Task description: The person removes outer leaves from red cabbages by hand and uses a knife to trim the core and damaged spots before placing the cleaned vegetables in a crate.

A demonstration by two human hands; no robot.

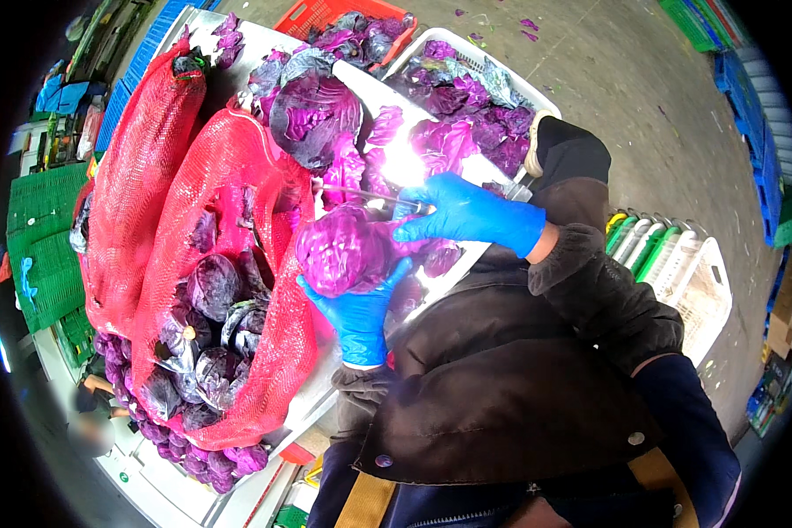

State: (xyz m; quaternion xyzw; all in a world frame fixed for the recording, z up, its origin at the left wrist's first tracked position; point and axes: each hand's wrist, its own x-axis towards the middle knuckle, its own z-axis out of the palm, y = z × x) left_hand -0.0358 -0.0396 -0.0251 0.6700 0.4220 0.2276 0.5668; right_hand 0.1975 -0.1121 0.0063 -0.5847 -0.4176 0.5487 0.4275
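Observation:
My left hand [358, 321], in a blue glove, cups a peeled red cabbage [341, 253] from below, its fingers against the shiny purple head. Above the cabbage, my blue-gloved right hand [471, 214] grips a knife [365, 193]; the thin blade points left and the handle is mostly hidden in the fingers. A large cabbage with dark outer leaves [315, 119] lies beyond the blade, with loose purple leaves [440, 145] around it on the white table. Left of my hands, an open red mesh sack [282, 370] spills out several unpeeled cabbages [213, 287].
Another full red mesh sack [141, 185] lies farther left. Peeled cabbages [224, 462] are heaped beyond the open sack. A white crate [537, 95] and a red crate [304, 16] hold leaves at the far side. A white basket [708, 282] stands at the right, and a person is at the lower left.

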